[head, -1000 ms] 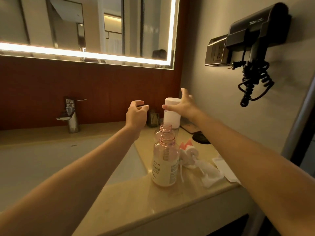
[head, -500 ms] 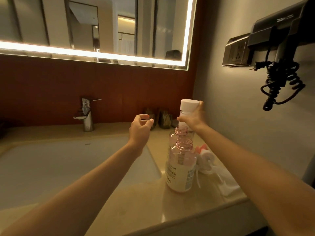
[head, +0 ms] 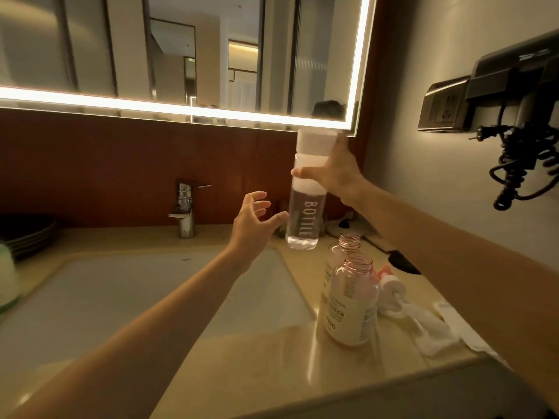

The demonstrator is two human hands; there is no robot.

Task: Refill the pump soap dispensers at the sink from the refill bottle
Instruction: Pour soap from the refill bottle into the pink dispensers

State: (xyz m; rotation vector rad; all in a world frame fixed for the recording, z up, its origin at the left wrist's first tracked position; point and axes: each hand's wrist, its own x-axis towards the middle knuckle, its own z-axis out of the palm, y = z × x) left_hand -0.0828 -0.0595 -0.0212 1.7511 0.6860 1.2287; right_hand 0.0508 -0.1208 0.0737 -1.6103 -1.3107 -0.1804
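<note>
My right hand [head: 334, 173] grips the upper part of a tall clear refill bottle [head: 305, 219] with a white cap, held upright in the air above the counter's back right. Only a little clear liquid shows at its bottom. My left hand [head: 254, 220] is spread with fingers apart just left of the bottle, close to its lower half but apart from it. Two pink-tinted dispenser bottles stand open-necked on the counter, the near one [head: 351, 306] holding cream-coloured soap, the far one [head: 341, 252] right behind it. Their white pump heads [head: 393, 290] lie beside them to the right.
A wide basin [head: 151, 300] fills the counter's left, with a chrome tap [head: 185, 211] behind it. White cloths [head: 435, 331] lie at the right edge. Dark plates [head: 27, 234] are stacked far left. A hairdryer with coiled cord [head: 520, 140] hangs on the right wall below a lit mirror [head: 181, 55].
My right hand has lifted the refill bottle from the counter's back up into the air. My left hand has opened its fingers and moved toward the bottle.
</note>
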